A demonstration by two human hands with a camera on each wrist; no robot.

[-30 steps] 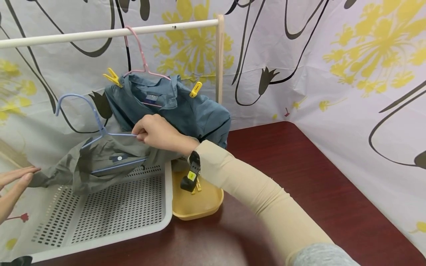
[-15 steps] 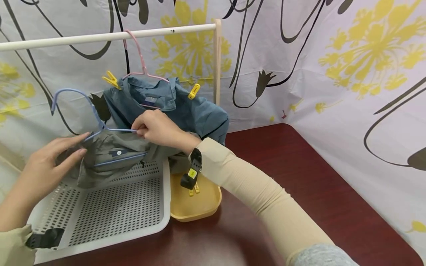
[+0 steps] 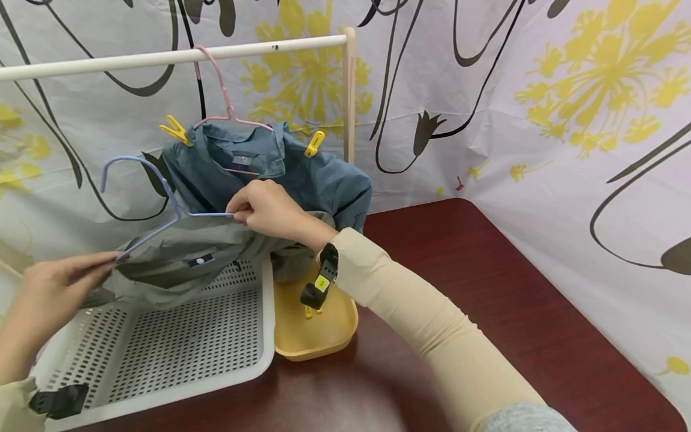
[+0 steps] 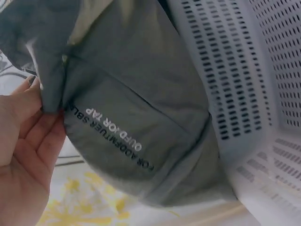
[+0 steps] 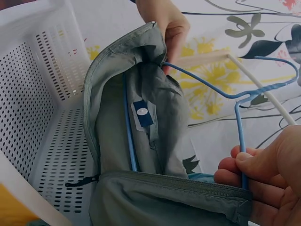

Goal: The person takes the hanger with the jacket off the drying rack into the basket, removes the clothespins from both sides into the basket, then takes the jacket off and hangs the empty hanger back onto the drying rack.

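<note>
Set on a dark red table [image 3: 486, 258] against a flowered sheet [image 3: 432, 60], with tabletop reaching rightward past a white basket [image 3: 269, 324] and a yellow tray [image 3: 324, 342] to a rounded far corner. Held above the basket, with a grey shirt [image 3: 173, 288] pinched in the left hand [image 3: 56, 294] and a blue hanger [image 3: 210, 214] pinched in the right hand [image 3: 270, 210]. Shifted lower and outward on the left since half a second ago, from spread to pinching.

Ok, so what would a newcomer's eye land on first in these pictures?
Probably the blue hanger, partly inside the gray-green garment over the white basket; the right hand pinches it and the left hand grips the garment. Then the blue shirt behind, hanging from the white rail on a pink hanger, with yellow clips at its shoulders.
</note>
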